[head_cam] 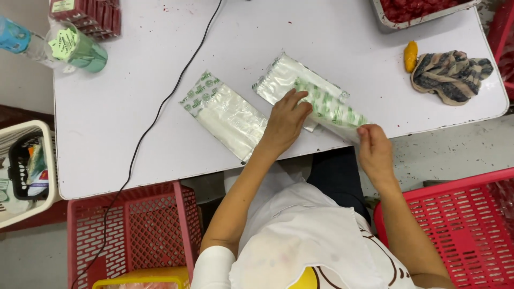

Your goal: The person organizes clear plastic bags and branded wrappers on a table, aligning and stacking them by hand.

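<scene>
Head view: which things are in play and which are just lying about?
In play:
left hand
right hand
printed plastic bags under the hands
second bag stack

Lying about:
striped cloth
black cable
red baskets
green roll

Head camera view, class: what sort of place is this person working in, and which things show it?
Probably a small food-packing workstation. The left hand presses a stack of clear printed bags, the right hand pinches one bag, a tray of red pieces sits on the white table, and red plastic crates stand beside it.
</scene>
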